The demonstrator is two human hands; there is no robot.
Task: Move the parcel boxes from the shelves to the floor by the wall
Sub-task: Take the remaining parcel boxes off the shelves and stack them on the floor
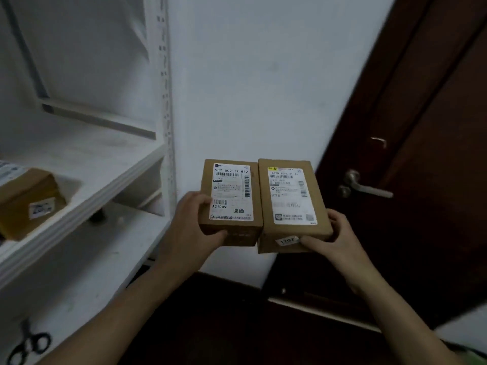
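step: carrying | left hand grips left box, right hand grips right box | next: lower both to floor by wall

Dark door, black scissors

Two small brown cardboard parcels are being held up side by side in the middle of the frame, each showing a white barcoded shipping label on its top face. The left box is being gripped at its near left corner by the left hand, while the right box, bearing a small sticker reading 1202 on its near end, is being gripped at its near right corner by the right hand. A third box, brown with yellowish tape and a small white label, is lying askew on the white shelf at the left edge of the frame.
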